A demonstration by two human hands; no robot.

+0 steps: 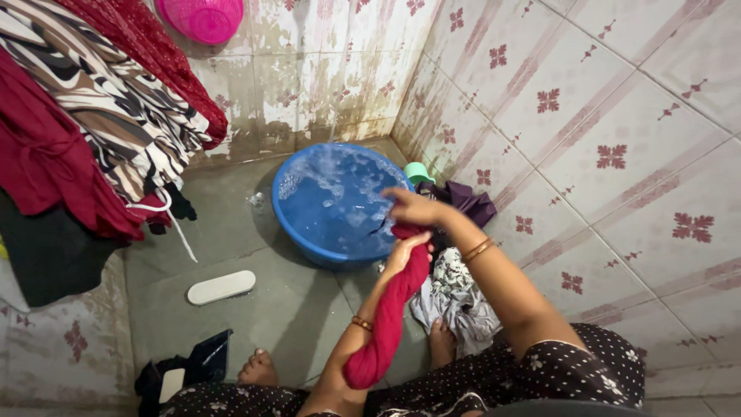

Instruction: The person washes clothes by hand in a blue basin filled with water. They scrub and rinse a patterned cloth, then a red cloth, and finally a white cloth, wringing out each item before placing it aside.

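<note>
Twisted red cloth (pixel 388 316), wrung into a thick rope, running from the hands down past the left forearm toward the lap. Upper end clamped in the right hand (pixel 413 207), fingers curled tight around it just above the tub's near edge. Just below, left hand (pixel 407 253) wrapped closed around the same roll, cloth passing through the palm. Behind: blue tub (pixel 293 232) of soapy water on the grey floor. Beside the right foot, a heap of patterned laundry (pixel 457 297). Farther left, a white brush (pixel 221 286). Hanging clothes (pixel 93 116) at upper left.
</note>
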